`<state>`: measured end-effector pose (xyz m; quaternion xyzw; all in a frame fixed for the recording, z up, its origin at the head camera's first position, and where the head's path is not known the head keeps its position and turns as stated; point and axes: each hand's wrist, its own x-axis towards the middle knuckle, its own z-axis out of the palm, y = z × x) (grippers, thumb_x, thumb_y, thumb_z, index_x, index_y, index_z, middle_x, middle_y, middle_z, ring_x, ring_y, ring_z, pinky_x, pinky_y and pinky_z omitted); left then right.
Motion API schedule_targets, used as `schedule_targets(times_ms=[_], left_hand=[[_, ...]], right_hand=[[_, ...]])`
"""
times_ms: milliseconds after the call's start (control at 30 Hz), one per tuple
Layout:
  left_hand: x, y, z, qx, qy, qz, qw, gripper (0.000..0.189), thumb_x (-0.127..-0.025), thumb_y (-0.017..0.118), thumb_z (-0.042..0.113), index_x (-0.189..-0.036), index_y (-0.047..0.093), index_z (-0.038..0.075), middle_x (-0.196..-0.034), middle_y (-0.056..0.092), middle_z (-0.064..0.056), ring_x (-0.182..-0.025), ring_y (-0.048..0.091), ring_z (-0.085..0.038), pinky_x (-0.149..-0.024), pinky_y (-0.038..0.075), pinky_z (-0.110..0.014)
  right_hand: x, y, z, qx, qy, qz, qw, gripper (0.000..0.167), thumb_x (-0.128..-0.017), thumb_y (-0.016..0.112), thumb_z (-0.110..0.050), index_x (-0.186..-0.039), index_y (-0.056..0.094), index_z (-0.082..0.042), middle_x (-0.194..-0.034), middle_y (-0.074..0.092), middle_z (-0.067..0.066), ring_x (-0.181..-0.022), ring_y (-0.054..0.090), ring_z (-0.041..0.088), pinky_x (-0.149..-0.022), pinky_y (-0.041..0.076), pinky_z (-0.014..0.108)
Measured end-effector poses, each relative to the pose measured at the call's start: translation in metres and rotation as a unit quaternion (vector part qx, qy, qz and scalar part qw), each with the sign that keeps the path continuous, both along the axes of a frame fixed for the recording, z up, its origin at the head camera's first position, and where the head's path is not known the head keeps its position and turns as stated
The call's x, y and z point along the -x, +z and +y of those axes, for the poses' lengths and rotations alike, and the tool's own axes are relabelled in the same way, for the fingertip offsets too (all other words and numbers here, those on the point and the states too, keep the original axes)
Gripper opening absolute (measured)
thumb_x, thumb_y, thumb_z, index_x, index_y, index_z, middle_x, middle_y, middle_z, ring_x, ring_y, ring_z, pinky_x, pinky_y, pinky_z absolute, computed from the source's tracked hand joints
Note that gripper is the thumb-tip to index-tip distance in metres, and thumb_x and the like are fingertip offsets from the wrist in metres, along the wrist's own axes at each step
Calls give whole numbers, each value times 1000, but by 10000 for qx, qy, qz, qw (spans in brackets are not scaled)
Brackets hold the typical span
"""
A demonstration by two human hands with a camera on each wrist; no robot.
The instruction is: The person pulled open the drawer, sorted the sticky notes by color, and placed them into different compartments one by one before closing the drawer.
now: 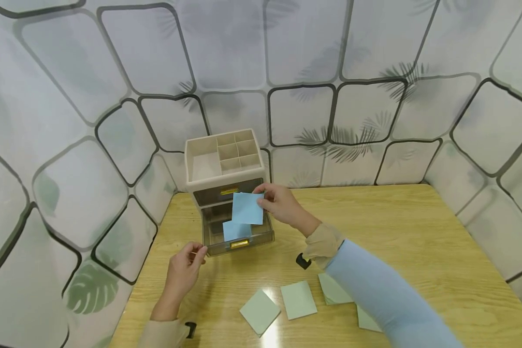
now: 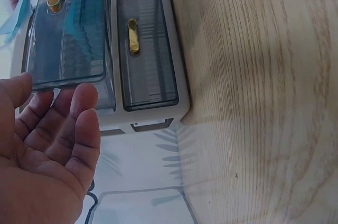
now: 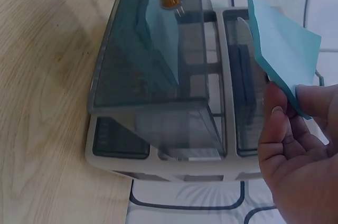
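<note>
My right hand (image 1: 282, 205) pinches a blue sticky note pad (image 1: 247, 209) by its edge, above a pulled-out drawer. The pad shows tilted between thumb and fingers in the right wrist view (image 3: 288, 44). Inside the clear grey drawer (image 1: 212, 227) lies another blue sticky note pad (image 1: 236, 231). At the drawer's front left corner, my left hand (image 1: 184, 268) holds the edge between thumb and fingers, as the left wrist view shows the drawer (image 2: 68, 49) close up. The drawer belongs to a cream desktop organizer (image 1: 204, 182) whose upper drawer (image 1: 209, 194) is closed.
Several pale green sticky note pads (image 1: 260, 311) lie on the wooden table (image 1: 400, 232) near its front, some partly hidden by the right sleeve (image 1: 387, 285). The organizer's top has compartments (image 1: 237, 150). A patterned curtain (image 1: 304, 116) surrounds the table's back and sides.
</note>
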<state>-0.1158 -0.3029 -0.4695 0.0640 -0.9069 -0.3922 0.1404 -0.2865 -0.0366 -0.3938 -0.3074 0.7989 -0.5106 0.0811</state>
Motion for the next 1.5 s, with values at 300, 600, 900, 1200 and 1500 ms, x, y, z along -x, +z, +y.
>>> schedule_targets(times_ms=[300, 600, 900, 1200, 1500], left_hand=[[3, -1, -1, -11, 49, 41, 10000, 16, -109, 64, 18, -104, 71, 5, -91, 77, -14, -76, 74, -18, -69, 56, -23], [3, -3, -2, -27, 58, 60, 10000, 16, -109, 64, 19, -103, 71, 5, -91, 77, -15, -76, 74, -18, -67, 55, -23], [4, -3, -2, -53, 48, 74, 9999, 15, -108, 64, 18, -104, 71, 6, -92, 77, -15, -77, 74, -17, -69, 56, -23], [3, -3, -2, -20, 87, 80, 9999, 14, -108, 64, 17, -103, 71, 5, -91, 77, -14, -76, 74, -18, -68, 56, -24], [3, -3, -2, 6, 48, 131, 9999, 14, -108, 64, 16, -103, 71, 5, -91, 77, -15, -75, 74, -16, -67, 56, -24]], right_hand=[[-4, -7, -21, -543, 316, -103, 9980, 23, -108, 62, -10, -130, 69, -10, -87, 66, 10, -67, 54, 17, -59, 44, 25], [-3, -16, -35, -1169, 408, 148, 9922, 23, -109, 62, -12, -130, 70, -13, -87, 68, 10, -68, 53, 12, -60, 43, 23], [-7, -20, -46, -1821, 503, 606, 9801, 24, -109, 62, -14, -132, 70, -13, -78, 61, 0, -66, 46, 10, -61, 37, 22], [-10, -23, -53, -2291, 444, 799, 9691, 26, -108, 63, -12, -132, 70, -11, -97, 76, 4, -66, 54, 9, -67, 47, 26], [-11, -20, -59, -2895, 373, 924, 9520, 32, -105, 68, -15, -137, 69, -9, -128, 76, 10, -91, 72, 19, -88, 59, 37]])
